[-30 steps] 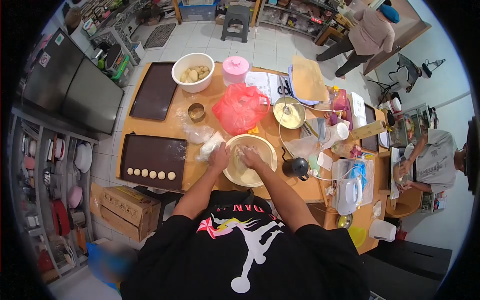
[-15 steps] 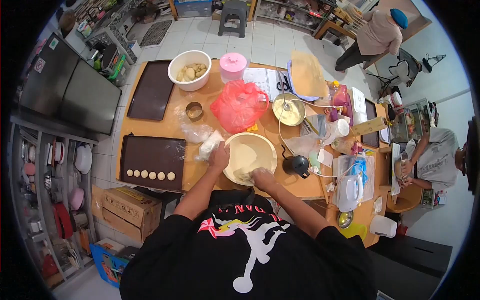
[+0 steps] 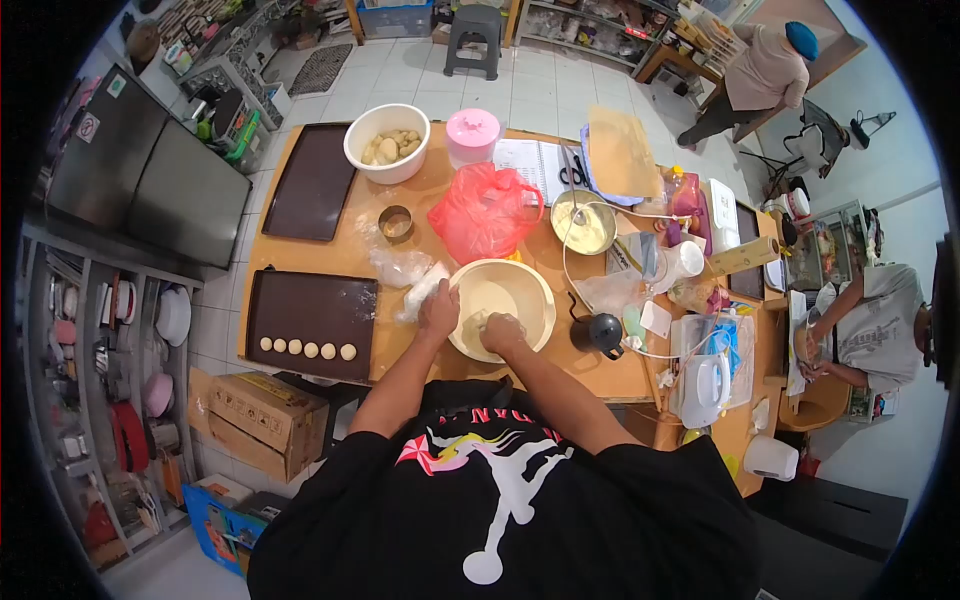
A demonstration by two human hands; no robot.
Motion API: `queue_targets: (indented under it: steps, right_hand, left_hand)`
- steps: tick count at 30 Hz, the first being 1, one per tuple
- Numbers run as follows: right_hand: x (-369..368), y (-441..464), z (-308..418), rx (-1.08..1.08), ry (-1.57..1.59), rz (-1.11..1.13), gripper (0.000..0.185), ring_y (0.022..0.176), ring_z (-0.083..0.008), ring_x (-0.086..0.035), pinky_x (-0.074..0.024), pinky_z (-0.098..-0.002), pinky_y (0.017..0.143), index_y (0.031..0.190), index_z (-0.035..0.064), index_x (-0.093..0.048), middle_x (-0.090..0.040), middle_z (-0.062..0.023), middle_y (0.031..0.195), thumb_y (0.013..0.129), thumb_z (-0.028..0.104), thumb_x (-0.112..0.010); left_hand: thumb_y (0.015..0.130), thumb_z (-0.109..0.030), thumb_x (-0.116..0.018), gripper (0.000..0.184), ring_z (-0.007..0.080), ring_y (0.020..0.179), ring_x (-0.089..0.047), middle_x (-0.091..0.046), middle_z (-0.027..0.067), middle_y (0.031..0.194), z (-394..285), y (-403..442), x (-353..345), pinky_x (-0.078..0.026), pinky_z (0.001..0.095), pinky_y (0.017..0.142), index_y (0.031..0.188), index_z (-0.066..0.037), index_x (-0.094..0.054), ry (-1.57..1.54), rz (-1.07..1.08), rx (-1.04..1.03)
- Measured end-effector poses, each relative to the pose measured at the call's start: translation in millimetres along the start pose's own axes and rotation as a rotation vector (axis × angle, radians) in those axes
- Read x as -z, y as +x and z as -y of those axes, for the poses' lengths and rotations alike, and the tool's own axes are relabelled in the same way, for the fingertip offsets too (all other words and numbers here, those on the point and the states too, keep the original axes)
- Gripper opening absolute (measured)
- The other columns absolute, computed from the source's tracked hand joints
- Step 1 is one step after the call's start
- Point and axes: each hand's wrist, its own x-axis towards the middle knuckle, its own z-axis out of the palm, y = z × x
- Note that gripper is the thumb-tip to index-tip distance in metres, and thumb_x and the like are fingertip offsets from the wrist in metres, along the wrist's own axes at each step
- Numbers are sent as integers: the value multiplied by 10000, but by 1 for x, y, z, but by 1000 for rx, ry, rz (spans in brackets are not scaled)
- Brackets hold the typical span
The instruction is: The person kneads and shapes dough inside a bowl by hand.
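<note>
My left hand (image 3: pixel 439 310) grips the left rim of a cream-coloured mixing bowl (image 3: pixel 540 335) at the table's front edge. Inside that bowl, my right hand (image 3: pixel 502 333) is closed on a pale lump of dough (image 3: pixel 477 326); its fingertips are partly hidden by the dough. White powder or batter coats the bowl's bottom. Touching the bowl's left side, near my left hand, lies a floury white plastic bag (image 3: pixel 424 292). A row of several small dough balls (image 3: pixel 312 351) rests along the front of a dark baking tray (image 3: pixel 310 305) to the left.
Behind the bowl sits a red plastic bag (image 3: pixel 483 212). A metal ring (image 3: pixel 396 223), a white tub of pale lumps (image 3: pixel 358 152), a pink-lidded container (image 3: pixel 472 135) and a steel bowl (image 3: pixel 598 243) surround it. A black kettle (image 3: pixel 598 333) stands close right. Two other people are at the right.
My right hand has moved left and slightly away from me inside the bowl, along with the dough. My left hand stays on the rim. The whole view has shifted slightly.
</note>
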Motion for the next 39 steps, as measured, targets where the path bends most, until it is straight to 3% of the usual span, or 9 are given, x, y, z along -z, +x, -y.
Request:
queue_targets:
  steps: [3,6,10,17,21,24,27,34,39]
  right_hand:
    - [-13,25,-12,-123,197,-14,273,894,-364,-679,-539,-456,803,960,10,-678,-686,-200,945,838,231,-575]
    - [-15,43,-33,-457,1140,339,321,1003,-356,-645,-528,-485,845,1149,-6,-591,-647,-199,1087,903,193,-536]
    - [19,1,-40,-351,1912,620,572,1253,-331,-476,-484,-487,953,1446,-34,-211,-430,-239,1369,947,91,-460]
    - [39,-20,-30,109,472,-82,475,1012,-361,-634,-506,-421,863,1345,1,-466,-596,-255,1190,916,202,-508]
    - [12,33,-46,369,395,-491,366,1012,-435,-590,-456,-461,898,1195,43,-614,-639,-264,1033,925,252,-482]
    - [21,45,-48,289,253,76,414,1112,-424,-542,-419,-460,953,1264,29,-557,-601,-264,1135,934,255,-449]
    - [3,46,-63,579,243,-70,416,1179,-377,-511,-346,-479,1015,1298,61,-532,-574,-235,1221,934,244,-449]
    - [51,-38,-47,458,-51,-21,417,994,-377,-606,-484,-462,867,1219,71,-600,-611,-223,1089,809,98,-529]
    - [40,-67,-26,453,-134,-76,134,883,-363,-643,-520,-458,771,872,26,-659,-623,-218,941,793,86,-570]
  left_hand:
    - [972,-377,-425,327,489,820,-619,-645,270,825,9,5,-10,-474,583,714,1070,-72,-489,12,-3,-22]
    - [970,-364,-433,323,481,825,-619,-647,262,836,12,6,-10,-473,578,725,1069,-62,-490,-9,7,-40]
    - [968,-357,-436,319,470,837,-617,-648,252,868,2,-2,3,-471,574,741,1066,-60,-497,-27,26,-11]
    - [972,-356,-424,317,480,855,-608,-641,264,892,10,0,-6,-465,579,754,1081,-66,-490,-35,26,-31]
    - [971,-368,-427,334,505,873,-599,-627,303,894,4,-3,3,-458,587,759,1111,-69,-473,-81,57,-9]
    - [968,-366,-431,333,508,881,-596,-624,308,895,-5,-8,12,-456,590,762,1102,-65,-479,-76,74,43]
    - [962,-349,-447,319,512,869,-595,-625,307,887,-6,-7,12,-453,595,756,1091,-60,-486,-94,64,59]
    - [960,-366,-456,308,462,858,-611,-648,238,885,9,1,-9,-472,556,735,1059,-79,-507,-125,1,6]
    - [959,-368,-458,300,477,869,-609,-644,252,881,7,2,-11,-475,561,742,1075,-95,-501,-99,24,65]
